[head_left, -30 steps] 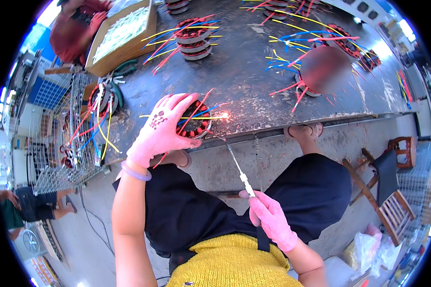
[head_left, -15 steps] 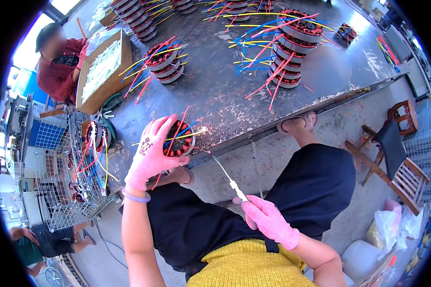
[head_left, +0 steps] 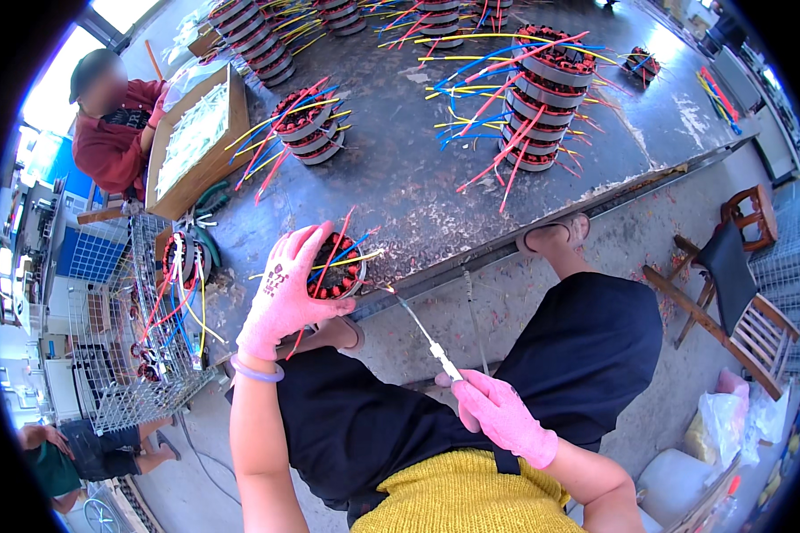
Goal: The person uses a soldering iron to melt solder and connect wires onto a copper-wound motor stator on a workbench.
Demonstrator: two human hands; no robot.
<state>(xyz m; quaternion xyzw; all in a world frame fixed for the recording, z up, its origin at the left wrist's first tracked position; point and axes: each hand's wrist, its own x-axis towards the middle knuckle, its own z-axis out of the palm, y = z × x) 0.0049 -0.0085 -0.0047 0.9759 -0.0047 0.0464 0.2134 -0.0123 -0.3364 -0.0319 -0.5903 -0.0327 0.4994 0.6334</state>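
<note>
My left hand, in a pink glove, curls round the left side of a motor stator at the table's front edge. Its thumb lies along the near side. Red, blue and yellow wires stick out of the stator's red windings. In my gloved right hand is a slim tool with a white handle and a thin metal stem. The tool's tip glows orange, just off the table edge and apart from the stator. What kind of tool it is I cannot tell for sure.
Stacks of wired stators stand on the dark metal table. At the left are a stator with white-ended leads, pliers and a cardboard box of white pieces. A person works beside it. A wooden chair stands right.
The bright glow at the yellow wire's end has faded, while the tool's tip now glows more. My left hand keeps its hold on the stator. The whole view has shifted slightly.
</note>
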